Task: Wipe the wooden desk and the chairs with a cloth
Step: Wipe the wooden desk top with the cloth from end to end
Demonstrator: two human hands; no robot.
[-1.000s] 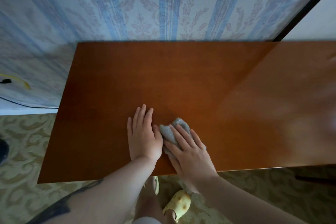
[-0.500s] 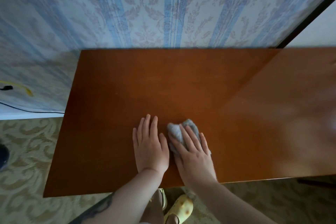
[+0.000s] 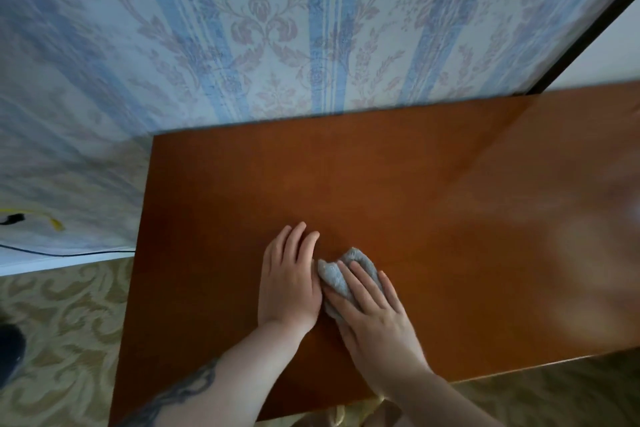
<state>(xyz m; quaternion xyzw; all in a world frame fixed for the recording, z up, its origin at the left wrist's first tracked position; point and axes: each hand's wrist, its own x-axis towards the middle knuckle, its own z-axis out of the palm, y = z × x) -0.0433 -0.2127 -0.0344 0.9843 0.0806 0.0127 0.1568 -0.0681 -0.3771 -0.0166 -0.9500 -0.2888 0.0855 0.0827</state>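
At the far left a black cable (image 3: pixel 65 254) ran along the foot of the wall, and next to it the wooden desk (image 3: pixel 242 191) stood against the wallpaper, no chairs in view. The left hand (image 3: pixel 289 282) lay flat on the desk top with straight fingers and held nothing, and just beside it the right hand (image 3: pixel 375 317) pressed its straight fingers down on the bunched grey cloth (image 3: pixel 337 276) near the front edge. The cloth looked soft, light and limp, so it would probably slide easily on the glossy wood and was best held down under a flat palm over its middle.
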